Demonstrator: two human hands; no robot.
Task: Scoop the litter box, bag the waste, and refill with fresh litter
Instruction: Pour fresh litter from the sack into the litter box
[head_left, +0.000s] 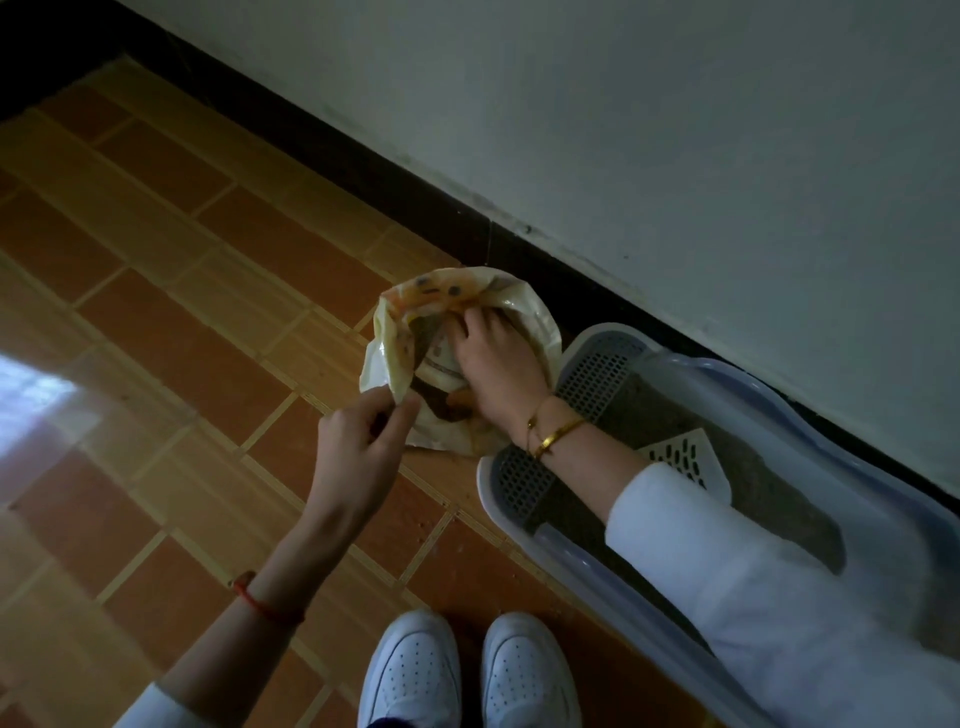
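Note:
A cream plastic bag (384, 358) with orange print lies open on the tiled floor beside the litter box. My left hand (358, 441) pinches the bag's near rim. My right hand (493, 364) grips the far rim, fingers curled over the edge. Dark waste shows inside the bag. The litter box (727, 379), pale blue with a grey perforated step, stands against the wall and holds grey litter (649, 415). A white slotted scoop (680, 457) lies on the litter, partly hidden by my right sleeve.
A white wall with a dark skirting (415, 197) runs diagonally behind the box. My two white shoes (467, 675) stand on the orange tiles near the bottom edge. A few litter grains are scattered on the floor by the box.

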